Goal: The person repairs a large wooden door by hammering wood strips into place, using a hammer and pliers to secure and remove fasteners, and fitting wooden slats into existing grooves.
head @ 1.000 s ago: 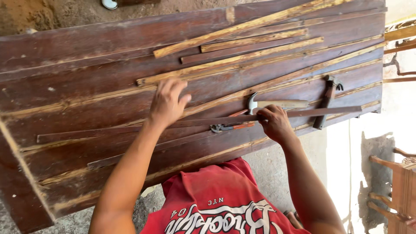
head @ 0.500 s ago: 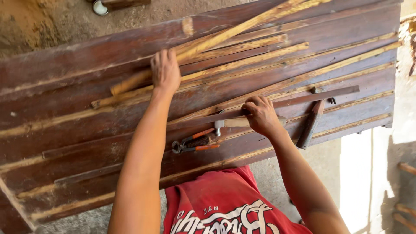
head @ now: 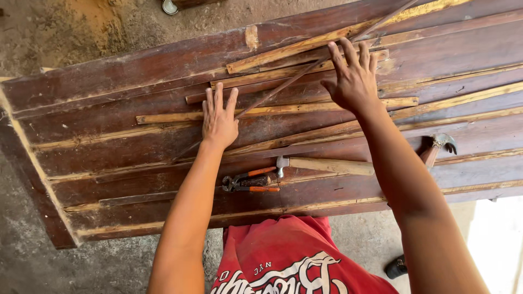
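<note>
A large dark brown wooden panel (head: 125,81) lies flat before me, with several loose pale wooden strips (head: 283,51) lying on it. My left hand (head: 219,117) rests flat, fingers apart, on a strip near the panel's middle. My right hand (head: 353,76) is spread over the strips farther right, fingers on a thin dark slat (head: 283,87) that runs diagonally across the panel. Neither hand grips anything. Below my left hand lie orange-handled pincers (head: 248,182) and a small wooden-handled hammer (head: 321,164).
A claw hammer (head: 438,144) lies at the right, partly hidden by my right forearm. Dirt and concrete ground (head: 65,32) surrounds the panel. My red shirt (head: 283,261) shows at the bottom edge. A small round object (head: 169,6) sits on the ground at the top.
My right hand left the area by the small hammer and moved up onto the strips. My left hand shifted to a lower strip. The view has moved left, showing the panel's left end.
</note>
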